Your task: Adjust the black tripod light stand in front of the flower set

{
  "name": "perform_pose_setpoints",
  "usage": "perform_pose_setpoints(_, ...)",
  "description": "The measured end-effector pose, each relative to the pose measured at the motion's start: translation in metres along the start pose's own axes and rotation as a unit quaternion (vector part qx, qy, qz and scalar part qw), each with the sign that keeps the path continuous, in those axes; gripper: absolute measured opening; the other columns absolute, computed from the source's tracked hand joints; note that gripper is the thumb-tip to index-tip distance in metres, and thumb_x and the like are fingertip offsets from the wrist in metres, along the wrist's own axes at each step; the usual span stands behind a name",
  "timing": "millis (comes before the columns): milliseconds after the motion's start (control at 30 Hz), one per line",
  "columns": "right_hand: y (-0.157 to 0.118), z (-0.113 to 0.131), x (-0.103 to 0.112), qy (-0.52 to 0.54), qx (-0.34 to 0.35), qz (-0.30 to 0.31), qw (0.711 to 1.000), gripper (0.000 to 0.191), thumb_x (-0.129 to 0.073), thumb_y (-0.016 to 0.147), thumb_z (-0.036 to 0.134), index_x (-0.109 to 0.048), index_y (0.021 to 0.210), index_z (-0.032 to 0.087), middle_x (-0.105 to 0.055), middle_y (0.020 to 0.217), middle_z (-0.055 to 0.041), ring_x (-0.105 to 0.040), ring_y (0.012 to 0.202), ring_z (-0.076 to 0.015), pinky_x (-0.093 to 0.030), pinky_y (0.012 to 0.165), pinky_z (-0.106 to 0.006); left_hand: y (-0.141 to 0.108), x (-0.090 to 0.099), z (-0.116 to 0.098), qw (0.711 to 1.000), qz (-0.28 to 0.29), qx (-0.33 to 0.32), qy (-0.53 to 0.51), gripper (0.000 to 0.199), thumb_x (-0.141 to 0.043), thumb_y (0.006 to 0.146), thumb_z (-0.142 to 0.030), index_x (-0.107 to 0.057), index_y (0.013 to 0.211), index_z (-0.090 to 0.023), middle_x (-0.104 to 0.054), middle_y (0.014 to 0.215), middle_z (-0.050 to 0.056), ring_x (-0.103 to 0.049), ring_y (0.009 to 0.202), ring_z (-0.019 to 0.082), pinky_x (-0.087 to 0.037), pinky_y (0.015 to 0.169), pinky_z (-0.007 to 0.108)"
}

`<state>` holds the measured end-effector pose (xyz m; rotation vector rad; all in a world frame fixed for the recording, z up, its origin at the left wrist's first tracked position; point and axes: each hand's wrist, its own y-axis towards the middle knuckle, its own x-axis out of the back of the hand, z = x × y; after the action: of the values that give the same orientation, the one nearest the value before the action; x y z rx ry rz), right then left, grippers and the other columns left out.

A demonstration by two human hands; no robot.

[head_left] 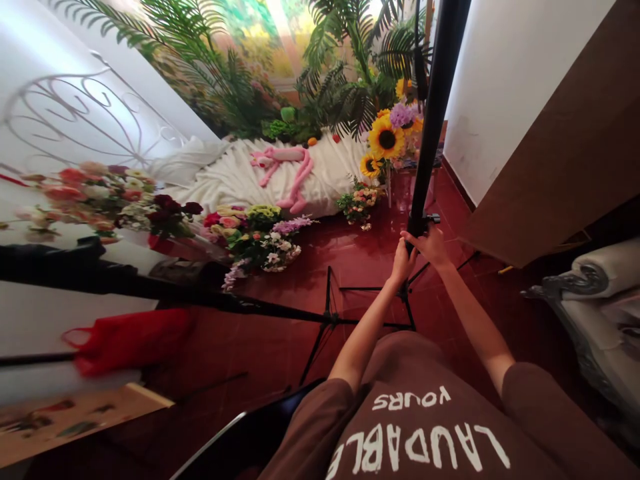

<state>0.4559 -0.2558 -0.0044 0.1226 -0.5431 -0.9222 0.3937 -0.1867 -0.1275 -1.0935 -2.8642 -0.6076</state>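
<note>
A tall black stand pole (431,147) rises from a tripod base on the red floor, right of centre. My left hand (402,261) is wrapped round the pole's lower part. Just right of it and a little higher, my right hand (431,245) grips the pole at a black clamp knob (431,219), its fingers partly hidden. The two hands are close together. The tripod legs (407,310) spread below my hands.
A second black stand (270,308) slants across the left. Flower bouquets (260,240), sunflowers (387,139) and a white-draped bed (330,180) with a pink plush toy (290,160) lie ahead. A carved sofa (600,300) is at right, a red bag (130,337) at left.
</note>
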Motion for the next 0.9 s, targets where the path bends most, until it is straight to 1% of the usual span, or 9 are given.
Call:
perform_pose_setpoints(67, -0.011, -0.008, 0.01, 0.026, 0.02, 0.036, 0.999, 0.051, -0.074, 0.071, 0.05, -0.06, 0.112, 0.022, -0.07, 0.103, -0.0082, -0.069, 0.089, -0.023, -0.056, 0.078, -0.036, 0.0, 0.001, -0.002, 1.0, 0.0, -0.009, -0.001, 0.041, -0.052, 0.09, -0.037, -0.046, 0.125, -0.016, -0.058, 0.118, 0.016, -0.058, 0.112, 0.023, -0.045, 0.099, 0.039)
perform_pose_setpoints(133, -0.022, -0.018, 0.021, 0.035, 0.045, 0.055, 0.997, 0.049, -0.072, 0.075, 0.045, -0.057, 0.117, 0.024, -0.067, 0.112, -0.0079, -0.067, 0.098, -0.0224, -0.055, 0.085, -0.038, 0.0, 0.002, -0.005, 1.0, 0.004, -0.012, -0.002, 0.039, -0.05, 0.091, -0.038, -0.046, 0.125, -0.017, -0.059, 0.118, 0.015, -0.059, 0.109, 0.022, -0.046, 0.097, 0.039)
perform_pose_setpoints(233, -0.036, -0.034, 0.033, 0.023, 0.07, 0.056, 0.996, 0.034, -0.063, 0.084, 0.038, -0.057, 0.115, 0.025, -0.065, 0.115, -0.0074, -0.063, 0.108, -0.0217, -0.051, 0.095, -0.042, 0.0, 0.003, -0.01, 1.0, 0.002, -0.004, 0.006, 0.04, -0.052, 0.091, -0.041, -0.046, 0.123, -0.019, -0.06, 0.115, 0.013, -0.059, 0.107, 0.021, -0.046, 0.095, 0.037)
perform_pose_setpoints(300, -0.04, -0.043, 0.036, 0.015, 0.07, 0.054, 0.996, 0.027, -0.057, 0.089, 0.037, -0.058, 0.112, 0.024, -0.065, 0.114, -0.0074, -0.062, 0.107, -0.0208, -0.051, 0.096, -0.042, 0.0, 0.003, -0.012, 1.0, -0.001, 0.001, 0.009, 0.041, -0.052, 0.09, -0.044, -0.047, 0.122, -0.019, -0.06, 0.113, 0.013, -0.059, 0.104, 0.021, -0.046, 0.093, 0.036)
perform_pose_setpoints(433, -0.036, -0.058, 0.032, 0.019, 0.074, 0.054, 0.996, 0.023, -0.053, 0.093, 0.041, -0.061, 0.107, 0.024, -0.064, 0.108, -0.0069, -0.062, 0.102, -0.0196, -0.052, 0.092, -0.039, 0.0, 0.003, -0.014, 1.0, -0.005, 0.005, 0.007, 0.042, -0.053, 0.09, -0.047, -0.047, 0.12, -0.018, -0.061, 0.108, 0.012, -0.06, 0.099, 0.02, -0.046, 0.09, 0.035)
perform_pose_setpoints(567, -0.035, -0.072, 0.022, 0.04, 0.053, 0.016, 0.998, 0.027, -0.055, 0.09, 0.049, -0.062, 0.099, 0.024, -0.065, 0.099, -0.0057, -0.065, 0.092, -0.0189, -0.054, 0.083, -0.034, 0.0, 0.003, -0.016, 1.0, -0.002, 0.008, 0.005, 0.04, -0.053, 0.09, -0.046, -0.046, 0.119, -0.019, -0.061, 0.107, 0.012, -0.06, 0.097, 0.02, -0.047, 0.088, 0.034)
perform_pose_setpoints(700, -0.041, -0.086, 0.011, -0.005, 0.039, -0.007, 0.999, 0.03, -0.05, 0.093, 0.051, -0.061, 0.104, 0.025, -0.067, 0.086, -0.0028, -0.066, 0.079, -0.0182, -0.053, 0.077, -0.032, 0.0, 0.004, -0.018, 1.0, -0.001, 0.017, 0.007, 0.039, -0.052, 0.09, -0.045, -0.047, 0.119, -0.019, -0.06, 0.108, 0.011, -0.06, 0.097, 0.02, -0.046, 0.088, 0.034)
perform_pose_setpoints(800, -0.044, -0.092, 0.004, -0.01, 0.063, -0.017, 0.998, 0.031, -0.049, 0.094, 0.051, -0.059, 0.109, 0.026, -0.068, 0.099, -0.0056, -0.065, 0.088, -0.0191, -0.053, 0.078, -0.033, 0.0, 0.004, -0.019, 1.0, 0.003, 0.016, 0.0, 0.04, -0.052, 0.09, -0.046, -0.047, 0.119, -0.019, -0.06, 0.107, 0.011, -0.06, 0.096, 0.019, -0.047, 0.088, 0.034)
perform_pose_setpoints(900, -0.043, -0.096, 0.0, -0.015, 0.073, -0.035, 0.997, 0.035, -0.05, 0.093, 0.052, -0.057, 0.115, 0.026, -0.065, 0.113, -0.0086, -0.063, 0.095, -0.0197, -0.054, 0.078, -0.033, 0.0, 0.004, -0.02, 1.0, 0.009, 0.024, -0.01, 0.041, -0.052, 0.09, -0.046, -0.046, 0.12, -0.019, -0.06, 0.108, 0.011, -0.061, 0.094, 0.019, -0.047, 0.087, 0.034)
